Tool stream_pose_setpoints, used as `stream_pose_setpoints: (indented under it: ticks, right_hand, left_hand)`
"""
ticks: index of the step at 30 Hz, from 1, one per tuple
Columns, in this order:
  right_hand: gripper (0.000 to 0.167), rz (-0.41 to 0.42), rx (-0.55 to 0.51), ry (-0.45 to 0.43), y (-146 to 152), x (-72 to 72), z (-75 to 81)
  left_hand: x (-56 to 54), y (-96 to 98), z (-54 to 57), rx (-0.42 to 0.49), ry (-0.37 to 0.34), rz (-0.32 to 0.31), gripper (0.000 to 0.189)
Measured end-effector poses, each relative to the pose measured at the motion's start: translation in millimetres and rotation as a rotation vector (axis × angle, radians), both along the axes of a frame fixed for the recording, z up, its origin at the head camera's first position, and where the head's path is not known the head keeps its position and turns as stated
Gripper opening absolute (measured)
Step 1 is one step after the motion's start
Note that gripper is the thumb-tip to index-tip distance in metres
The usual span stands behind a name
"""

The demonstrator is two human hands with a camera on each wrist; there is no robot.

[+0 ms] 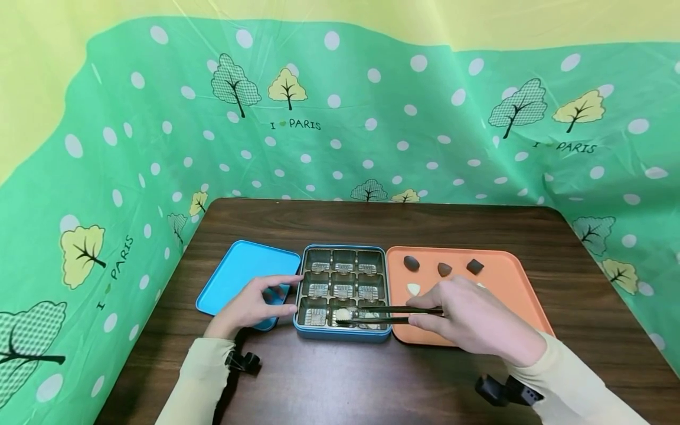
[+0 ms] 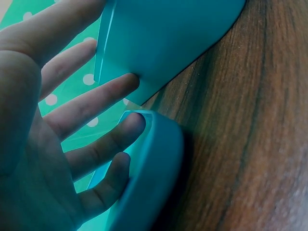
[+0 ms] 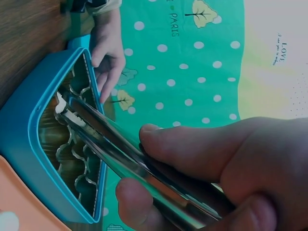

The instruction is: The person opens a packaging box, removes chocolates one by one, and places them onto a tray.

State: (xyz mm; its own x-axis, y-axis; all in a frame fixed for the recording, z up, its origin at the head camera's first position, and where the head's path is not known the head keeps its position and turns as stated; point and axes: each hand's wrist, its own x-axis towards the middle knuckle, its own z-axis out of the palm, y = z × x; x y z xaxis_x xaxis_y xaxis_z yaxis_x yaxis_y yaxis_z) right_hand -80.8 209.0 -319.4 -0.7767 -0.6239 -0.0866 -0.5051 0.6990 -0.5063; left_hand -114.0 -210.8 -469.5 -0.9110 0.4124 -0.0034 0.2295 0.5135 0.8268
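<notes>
My right hand (image 1: 473, 313) grips a pair of metal tongs (image 1: 398, 309), thumb on one arm and fingers on the other. Between the tong tips is a small white piece (image 1: 343, 314), down in the front middle compartment of a blue box (image 1: 342, 337). The box has a dark gold insert with three rows of compartments. In the right wrist view the tips close around the white piece (image 3: 61, 102). My left hand (image 1: 255, 304) has its fingers extended, with fingertips at the box's left edge and the palm over the blue lid (image 1: 255, 262).
An orange tray (image 1: 512, 295) adjoins the box on the right. On it lie a dark oval piece (image 1: 411, 263), a brown piece (image 1: 444, 269), a dark square piece (image 1: 475, 266) and a white piece (image 1: 413, 289). A green dotted cloth (image 1: 319, 147) surrounds the wooden table (image 1: 361, 378).
</notes>
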Motion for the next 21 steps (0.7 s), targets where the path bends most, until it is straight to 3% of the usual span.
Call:
stream_pose_setpoints:
  ticks: [6,15,21]
  right_hand:
    - [0.011,-0.032,-0.005,-0.043,6.7,2.0,8.3]
    - [0.023,-0.038,-0.067,0.06,23.4,6.0,17.0]
    - [0.023,-0.088,-0.045,0.046,38.8,6.3,20.9]
  left_hand:
    - [0.6,0.0,-0.9,0.0,-0.001,0.004,0.062]
    - [-0.2,-0.4,-1.8,0.009,0.006,-0.002,0.061]
    - [-0.7,-0.2,-2.2,0.01,0.008,-0.005,0.061]
